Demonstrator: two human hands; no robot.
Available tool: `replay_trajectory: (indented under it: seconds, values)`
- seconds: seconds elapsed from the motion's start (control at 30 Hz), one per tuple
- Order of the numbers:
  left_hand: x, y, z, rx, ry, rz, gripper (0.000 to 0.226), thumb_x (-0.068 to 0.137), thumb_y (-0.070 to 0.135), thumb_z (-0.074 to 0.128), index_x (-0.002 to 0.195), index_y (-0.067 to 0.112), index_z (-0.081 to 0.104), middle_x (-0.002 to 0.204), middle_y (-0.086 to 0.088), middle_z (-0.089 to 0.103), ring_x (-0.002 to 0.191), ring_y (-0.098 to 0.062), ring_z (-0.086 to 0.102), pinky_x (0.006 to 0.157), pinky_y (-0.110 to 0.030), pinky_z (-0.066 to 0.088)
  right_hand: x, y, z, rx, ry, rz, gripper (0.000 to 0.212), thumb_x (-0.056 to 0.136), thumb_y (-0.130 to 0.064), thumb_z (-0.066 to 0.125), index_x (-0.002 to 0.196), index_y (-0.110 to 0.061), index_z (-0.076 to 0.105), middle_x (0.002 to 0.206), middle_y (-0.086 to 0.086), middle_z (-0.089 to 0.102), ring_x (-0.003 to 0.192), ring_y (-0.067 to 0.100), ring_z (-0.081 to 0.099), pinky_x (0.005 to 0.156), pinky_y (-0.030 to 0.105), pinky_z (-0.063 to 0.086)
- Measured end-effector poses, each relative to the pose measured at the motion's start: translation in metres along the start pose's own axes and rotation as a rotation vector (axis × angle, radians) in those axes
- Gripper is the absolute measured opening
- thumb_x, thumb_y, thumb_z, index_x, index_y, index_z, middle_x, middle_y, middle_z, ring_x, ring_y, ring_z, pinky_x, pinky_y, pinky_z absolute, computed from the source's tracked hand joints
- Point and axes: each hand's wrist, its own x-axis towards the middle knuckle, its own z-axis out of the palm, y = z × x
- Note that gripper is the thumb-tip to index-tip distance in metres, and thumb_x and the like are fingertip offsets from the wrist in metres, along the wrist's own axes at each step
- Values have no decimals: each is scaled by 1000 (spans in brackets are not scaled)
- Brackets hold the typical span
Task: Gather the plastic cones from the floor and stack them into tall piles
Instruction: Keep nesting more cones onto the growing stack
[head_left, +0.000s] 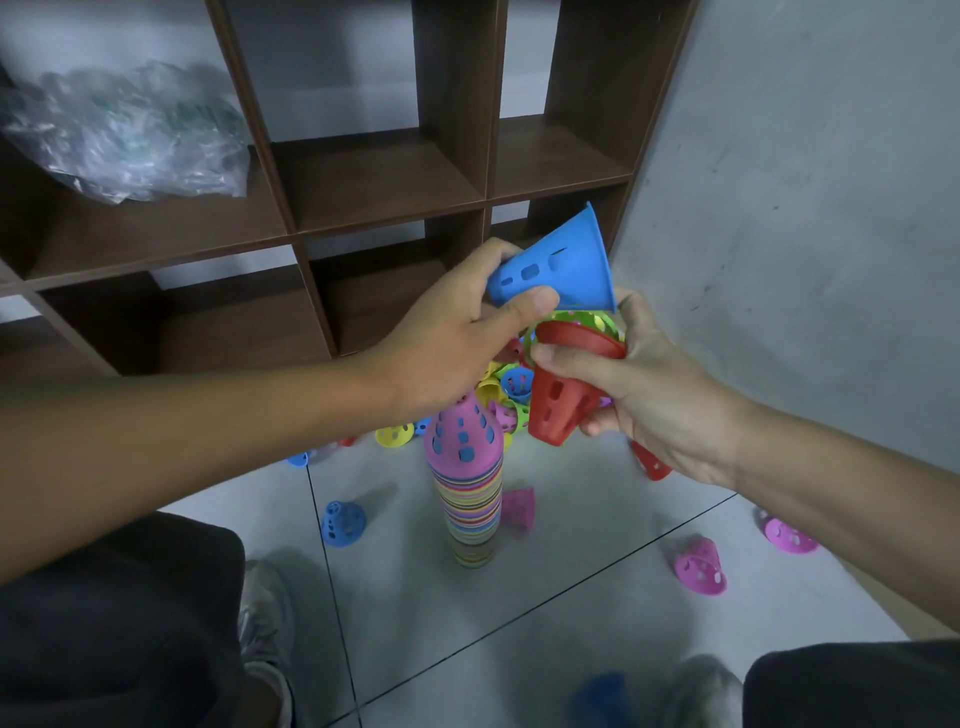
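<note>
My left hand (457, 322) grips a blue cone (563, 265) by its narrow end, wide rim tilted up to the right. My right hand (644, 384) holds a red cone (563, 402), narrow end down, with a green rim nested inside it. Both hands hover above a tall multicoloured stack (470, 493) topped by a pink cone, standing on the tiled floor. Behind the hands lies a heap of loose cones (511, 389), partly hidden.
Loose cones lie scattered: blue (342, 522), pink (519, 506), pink (698, 566), pink (789, 535), red (652, 462). A brown cubby shelf (384, 176) stands behind, with a plastic bag (124, 130) in it. A grey wall is at right. My shoes (265, 608) are near the stack.
</note>
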Motion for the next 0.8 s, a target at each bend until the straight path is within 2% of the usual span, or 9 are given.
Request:
replay_trajectory:
  seconds: [0.07,0.17,0.2,0.23,0.37,0.43,0.57,0.7,0.8]
  values:
    - [1,0,-10,113,47,19,32,98,37,62,118,12,56,103,-6,68,95,-24,70,83,-51,58,-1,1,-1,-28,5,9,64,78,-25,84,127,-27,43,90,-6,71,70,16,68,49,27,47]
    - [1,6,-29,259,78,60,33,90,39,72,113,17,62,99,8,70,89,-6,69,82,-30,57,-2,4,-6,-82,6,41,59,76,-26,85,119,-30,44,99,0,68,68,15,67,50,28,48]
    - [0,9,-35,303,81,72,35,87,40,74,111,17,64,101,8,72,91,-4,68,82,-27,55,-3,5,-8,-96,5,55,58,76,-27,85,116,-33,44,100,1,68,67,14,67,50,28,49]
    - [-1,11,-42,338,84,83,38,84,44,75,110,17,65,102,7,73,93,-6,69,84,-29,55,-5,5,-9,-106,4,66,57,76,-26,85,114,-35,45,99,2,68,66,14,67,50,28,49]
    - [-8,12,-68,376,85,103,46,76,55,79,101,19,66,101,4,74,92,-17,71,84,-51,57,-9,8,-14,-148,-1,88,57,78,-24,84,117,-34,44,82,-4,69,61,13,66,49,28,50]
    - [-11,12,-77,404,68,106,45,74,53,80,97,18,64,98,4,73,88,-19,71,81,-54,58,-11,9,-14,-179,1,86,60,76,-25,85,119,-33,44,78,-4,70,62,15,65,50,30,50]
    - [-16,12,-85,483,-14,60,42,70,55,77,90,22,61,91,4,71,85,-21,69,78,-55,58,-15,9,-14,-202,15,83,67,67,-31,87,118,-34,44,85,5,72,62,20,64,52,33,50]
    - [-18,10,-84,619,-161,-5,35,75,48,82,90,24,61,89,9,71,80,-10,67,72,-42,59,-17,9,-9,-219,14,77,70,61,-35,86,118,-35,45,89,6,71,60,19,65,52,34,51]
    - [-18,3,-78,634,-206,-15,31,76,40,84,89,24,60,86,12,70,76,-5,65,64,-27,56,-17,9,-6,-225,17,76,66,68,-31,87,119,-34,44,91,7,71,61,19,65,53,34,51]
